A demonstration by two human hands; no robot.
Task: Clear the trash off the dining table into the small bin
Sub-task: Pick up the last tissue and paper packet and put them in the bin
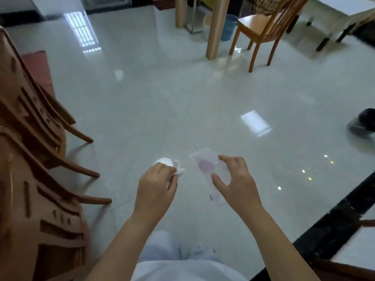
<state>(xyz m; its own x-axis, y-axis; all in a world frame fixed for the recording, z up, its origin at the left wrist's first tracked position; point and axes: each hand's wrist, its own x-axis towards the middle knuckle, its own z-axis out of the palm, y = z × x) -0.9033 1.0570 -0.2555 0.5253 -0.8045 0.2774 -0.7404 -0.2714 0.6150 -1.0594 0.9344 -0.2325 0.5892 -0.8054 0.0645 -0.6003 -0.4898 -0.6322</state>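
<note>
Both grips are closed on trash: the left hand (156, 183) bunches crumpled white tissue (172, 167), the right hand (233, 179) pinches a flat clear wrapper (205, 165). This looks like the carrying step, over open floor (162, 88). A dark-lined bin (363, 122) sits far right (blurred, likely the small bin), so next comes turning right, then releasing above it.

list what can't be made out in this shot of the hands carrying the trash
Head view only:
- Crumpled white tissue: mostly hidden inside the closed left hand.
- Clear plastic wrapper: its print is blurred and partly covered by the right hand.
- Dark bin: cut off by the right edge, blurred, contents unseen.
- Blue bucket: half hidden behind a table leg.
</note>
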